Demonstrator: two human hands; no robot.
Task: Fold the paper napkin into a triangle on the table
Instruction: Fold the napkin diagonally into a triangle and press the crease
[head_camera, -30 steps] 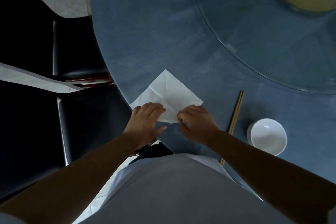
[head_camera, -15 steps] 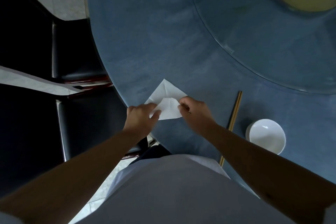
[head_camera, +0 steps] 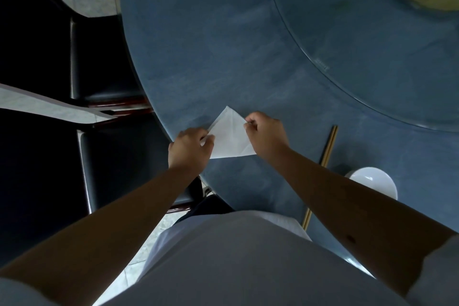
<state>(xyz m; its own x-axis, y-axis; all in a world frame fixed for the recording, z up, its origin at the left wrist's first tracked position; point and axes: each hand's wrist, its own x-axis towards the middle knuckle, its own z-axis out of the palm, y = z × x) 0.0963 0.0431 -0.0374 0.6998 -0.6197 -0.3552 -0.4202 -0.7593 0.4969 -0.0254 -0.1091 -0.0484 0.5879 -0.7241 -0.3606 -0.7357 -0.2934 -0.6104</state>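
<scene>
Presently the paper napkin (head_camera: 229, 138), seemingly triangular, lies on the counter (head_camera: 223, 45): light, limp, tearable. Left hand (head_camera: 190, 148) and right hand (head_camera: 265, 131) pinch opposite corners, fingers curled closed.

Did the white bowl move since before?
No. The white bowl sits in the same spot beside the chopsticks; only the hands and napkin moved.

A folded napkin (head_camera: 229, 138) lies on the desk (head_camera: 223, 45) near its front edge, between the left hand (head_camera: 190, 149) and right hand (head_camera: 267, 135), with chopsticks (head_camera: 327, 148) to its right, a bowl (head_camera: 372, 181) beyond them, and chairs (head_camera: 104, 64) off the desk's left side.
</scene>
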